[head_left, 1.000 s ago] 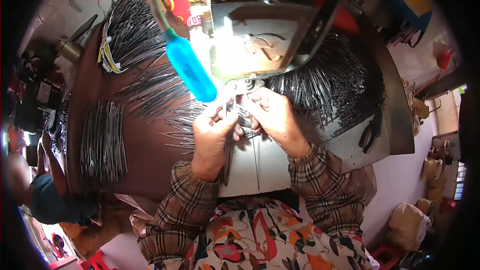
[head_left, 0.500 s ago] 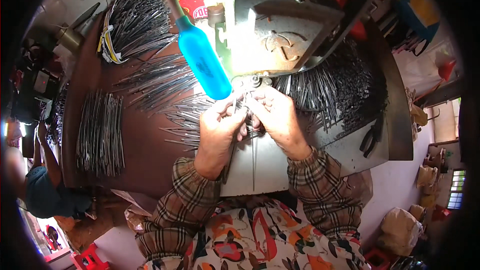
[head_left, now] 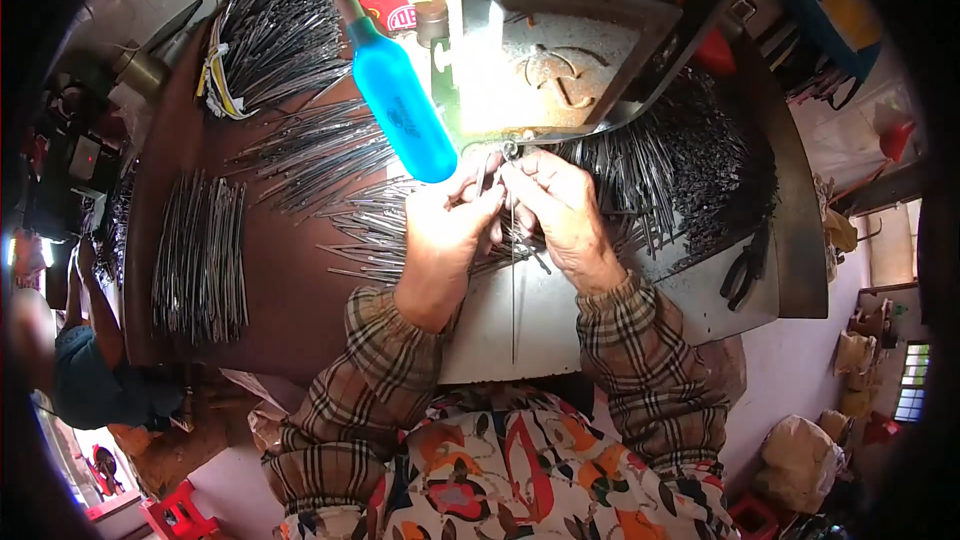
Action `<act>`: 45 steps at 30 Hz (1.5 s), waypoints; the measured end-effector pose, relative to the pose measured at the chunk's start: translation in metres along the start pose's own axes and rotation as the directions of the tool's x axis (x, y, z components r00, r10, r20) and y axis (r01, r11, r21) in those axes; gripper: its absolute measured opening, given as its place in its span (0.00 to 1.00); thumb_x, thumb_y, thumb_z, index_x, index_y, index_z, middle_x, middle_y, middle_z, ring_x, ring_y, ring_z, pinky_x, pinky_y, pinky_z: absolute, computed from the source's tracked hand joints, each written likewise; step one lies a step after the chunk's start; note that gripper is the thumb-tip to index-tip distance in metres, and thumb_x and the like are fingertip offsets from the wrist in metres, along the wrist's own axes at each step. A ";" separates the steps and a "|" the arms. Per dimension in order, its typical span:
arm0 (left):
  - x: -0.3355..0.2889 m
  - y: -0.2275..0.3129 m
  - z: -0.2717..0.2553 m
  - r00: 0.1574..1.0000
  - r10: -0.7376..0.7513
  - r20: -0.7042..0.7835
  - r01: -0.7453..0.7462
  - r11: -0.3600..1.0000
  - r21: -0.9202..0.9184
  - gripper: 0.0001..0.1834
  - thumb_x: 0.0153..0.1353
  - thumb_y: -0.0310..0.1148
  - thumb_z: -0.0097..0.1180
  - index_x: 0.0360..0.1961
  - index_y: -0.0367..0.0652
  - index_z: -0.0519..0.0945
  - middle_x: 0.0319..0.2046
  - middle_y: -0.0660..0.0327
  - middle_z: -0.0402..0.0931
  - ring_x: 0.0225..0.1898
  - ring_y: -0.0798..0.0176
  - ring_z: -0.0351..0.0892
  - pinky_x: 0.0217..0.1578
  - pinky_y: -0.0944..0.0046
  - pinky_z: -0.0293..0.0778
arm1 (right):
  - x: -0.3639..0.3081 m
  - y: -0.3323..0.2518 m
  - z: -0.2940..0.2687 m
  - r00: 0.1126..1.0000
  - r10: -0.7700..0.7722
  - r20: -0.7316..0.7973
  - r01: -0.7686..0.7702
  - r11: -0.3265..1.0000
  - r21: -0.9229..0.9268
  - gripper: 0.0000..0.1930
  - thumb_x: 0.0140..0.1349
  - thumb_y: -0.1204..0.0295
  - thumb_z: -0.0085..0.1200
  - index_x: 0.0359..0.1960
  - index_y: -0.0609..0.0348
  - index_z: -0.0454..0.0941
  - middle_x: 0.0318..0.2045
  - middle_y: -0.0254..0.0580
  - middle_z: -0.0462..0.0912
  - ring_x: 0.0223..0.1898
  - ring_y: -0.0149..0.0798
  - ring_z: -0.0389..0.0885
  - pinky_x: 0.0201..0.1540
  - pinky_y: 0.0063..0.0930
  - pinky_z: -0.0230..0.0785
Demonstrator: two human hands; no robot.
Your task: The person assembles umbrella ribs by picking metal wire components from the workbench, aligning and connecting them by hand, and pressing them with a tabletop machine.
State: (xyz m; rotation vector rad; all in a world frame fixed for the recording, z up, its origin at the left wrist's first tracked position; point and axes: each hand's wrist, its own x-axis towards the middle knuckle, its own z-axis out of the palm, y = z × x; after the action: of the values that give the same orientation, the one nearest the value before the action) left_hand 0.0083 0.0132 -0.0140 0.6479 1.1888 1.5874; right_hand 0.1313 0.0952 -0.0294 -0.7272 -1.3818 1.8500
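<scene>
Under the machine head (head_left: 570, 70), my two hands are close together in bright lamplight. My left hand (head_left: 440, 245) is closed, thumb against fingers, on a thin metal rod (head_left: 481, 172) that slants upward. My right hand (head_left: 568, 215) pinches at the top of another thin metal rod (head_left: 514, 315), which runs down toward my body. The upper ends of both rods are near a small round metal part (head_left: 511, 151) at the bottom of the machine. My fingers partly hide where the rods meet it. Loose rods (head_left: 375, 245) lie beside my left hand.
A blue lamp (head_left: 405, 115) hangs left of the machine. Rod bundles (head_left: 200, 260) lie on the brown table (head_left: 290, 310), with a large heap (head_left: 715, 165) at right. Black-handled pliers (head_left: 742, 275) rest on the pale metal plate. Another person (head_left: 95, 360) sits at far left.
Both hands have moved slightly up toward the machine's small round part, with the long rod shifting up too. The fingers remain closed. The surrounding bundles look unchanged.
</scene>
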 end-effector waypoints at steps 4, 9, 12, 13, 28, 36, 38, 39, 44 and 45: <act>0.007 0.003 0.004 1.000 0.018 -0.008 -0.018 0.999 -0.029 0.16 0.60 0.25 0.59 0.50 0.33 0.78 0.24 0.68 0.75 0.20 0.77 0.70 0.19 0.77 0.63 | 0.005 0.001 0.000 0.999 -0.011 -0.033 0.014 0.997 0.080 0.06 0.67 0.73 0.53 0.36 0.64 0.78 0.22 0.28 0.76 0.19 0.18 0.68 0.21 0.13 0.60; 0.013 -0.001 0.006 1.000 0.012 -0.021 -0.014 0.998 -0.067 0.16 0.60 0.24 0.59 0.49 0.33 0.79 0.22 0.67 0.76 0.19 0.76 0.71 0.18 0.76 0.63 | 0.007 0.004 -0.002 0.997 -0.041 -0.060 0.046 0.996 0.077 0.06 0.66 0.74 0.54 0.38 0.66 0.78 0.25 0.29 0.77 0.21 0.18 0.69 0.21 0.13 0.60; 0.015 -0.003 0.006 1.000 0.012 -0.023 -0.013 0.998 -0.056 0.15 0.60 0.23 0.59 0.49 0.33 0.78 0.21 0.66 0.76 0.18 0.76 0.72 0.17 0.76 0.64 | 0.004 -0.006 -0.002 0.998 0.056 -0.038 -0.051 0.991 0.127 0.07 0.67 0.73 0.53 0.39 0.66 0.78 0.25 0.30 0.78 0.20 0.18 0.69 0.21 0.13 0.61; 0.014 -0.002 0.005 1.000 0.014 -0.023 -0.015 0.999 -0.050 0.15 0.60 0.23 0.59 0.48 0.32 0.78 0.21 0.66 0.76 0.18 0.75 0.72 0.17 0.76 0.65 | 0.002 -0.014 0.001 0.997 0.076 0.001 -0.076 0.989 0.129 0.08 0.68 0.72 0.52 0.38 0.66 0.77 0.25 0.32 0.78 0.19 0.20 0.71 0.20 0.14 0.61; -0.042 0.015 -0.014 0.973 -0.230 -0.018 0.231 0.967 0.109 0.17 0.65 0.26 0.51 0.53 0.28 0.76 0.25 0.60 0.79 0.22 0.71 0.78 0.21 0.73 0.72 | 0.002 -0.006 0.011 0.991 0.051 -0.126 -0.040 0.995 0.092 0.10 0.67 0.70 0.53 0.29 0.63 0.77 0.19 0.29 0.74 0.17 0.18 0.67 0.18 0.15 0.57; -0.048 0.003 -0.017 0.978 -0.207 0.027 0.203 0.973 0.106 0.13 0.66 0.29 0.53 0.48 0.32 0.77 0.26 0.63 0.78 0.21 0.74 0.76 0.21 0.75 0.70 | -0.002 -0.009 0.017 0.977 0.056 -0.208 -0.047 0.998 0.049 0.10 0.65 0.68 0.57 0.36 0.64 0.78 0.18 0.28 0.72 0.12 0.18 0.61 0.14 0.13 0.53; -0.047 0.002 -0.017 0.980 -0.200 0.024 0.196 0.973 0.122 0.12 0.66 0.29 0.53 0.47 0.32 0.77 0.26 0.63 0.78 0.20 0.74 0.75 0.21 0.76 0.69 | -0.008 -0.004 0.016 0.984 0.046 -0.172 -0.045 0.999 0.007 0.10 0.66 0.68 0.57 0.37 0.65 0.79 0.20 0.29 0.75 0.15 0.19 0.66 0.17 0.14 0.59; -0.047 0.002 -0.016 0.979 -0.202 0.021 0.198 0.974 0.114 0.12 0.66 0.29 0.53 0.46 0.31 0.77 0.26 0.63 0.78 0.20 0.75 0.74 0.21 0.76 0.69 | -0.010 -0.003 0.017 0.986 0.030 -0.166 -0.025 0.999 0.028 0.10 0.66 0.69 0.57 0.37 0.65 0.79 0.22 0.30 0.76 0.17 0.19 0.68 0.19 0.14 0.61; -0.040 0.002 -0.016 0.987 -0.159 0.029 0.156 0.984 0.081 0.11 0.65 0.27 0.53 0.43 0.29 0.76 0.24 0.62 0.78 0.20 0.75 0.74 0.20 0.76 0.68 | -0.005 -0.014 0.021 0.991 0.028 -0.134 -0.023 0.999 0.036 0.10 0.66 0.70 0.57 0.38 0.67 0.79 0.24 0.31 0.77 0.21 0.20 0.73 0.24 0.14 0.66; -0.037 0.001 -0.014 0.987 -0.158 0.020 0.156 0.986 0.062 0.10 0.65 0.27 0.54 0.42 0.29 0.76 0.24 0.62 0.78 0.19 0.74 0.74 0.20 0.76 0.68 | -0.003 -0.012 0.019 0.990 0.027 -0.135 -0.023 0.999 0.032 0.10 0.66 0.70 0.57 0.38 0.67 0.79 0.24 0.31 0.77 0.21 0.20 0.73 0.24 0.14 0.66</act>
State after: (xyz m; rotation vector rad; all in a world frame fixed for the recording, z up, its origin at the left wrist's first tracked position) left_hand 0.0089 -0.0264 -0.0128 0.5957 1.2420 1.4129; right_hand 0.1206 0.0846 -0.0129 -0.8420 -1.2607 1.8022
